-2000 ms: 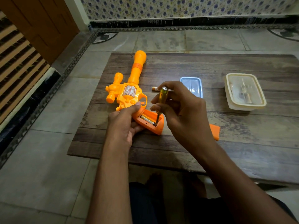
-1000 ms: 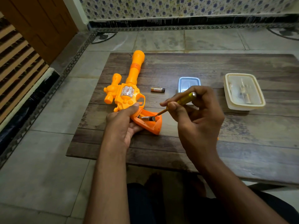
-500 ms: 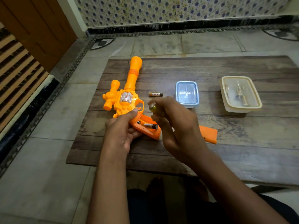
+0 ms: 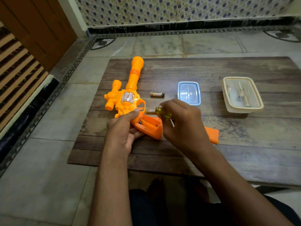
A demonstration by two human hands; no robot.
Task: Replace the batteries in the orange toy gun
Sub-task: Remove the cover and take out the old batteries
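The orange toy gun [image 4: 128,98] lies on the low wooden table [image 4: 244,131], barrel pointing away. My left hand [image 4: 122,129] grips its handle, thumb on the body. The battery compartment [image 4: 150,124] in the handle is open and faces up; only a small dark piece shows at its upper end. My right hand [image 4: 184,123] hovers just right of the compartment, closed on a yellow-green screwdriver [image 4: 163,113]. A gold-brown battery end [image 4: 150,111] sticks out at its fingertips; whether it is held or lying I cannot tell. A second battery [image 4: 157,95] lies loose beyond.
The orange compartment cover [image 4: 212,136] lies on the table behind my right wrist. A small blue-grey tray [image 4: 189,92] and a cream lidded box [image 4: 241,95] with small tools stand at the back right. The table's near edge is close to my knees.
The screwdriver pried the battery up; the compartment that held it half a second ago now looks nearly empty. My right hand has lifted slightly right. My left hand keeps its grip.
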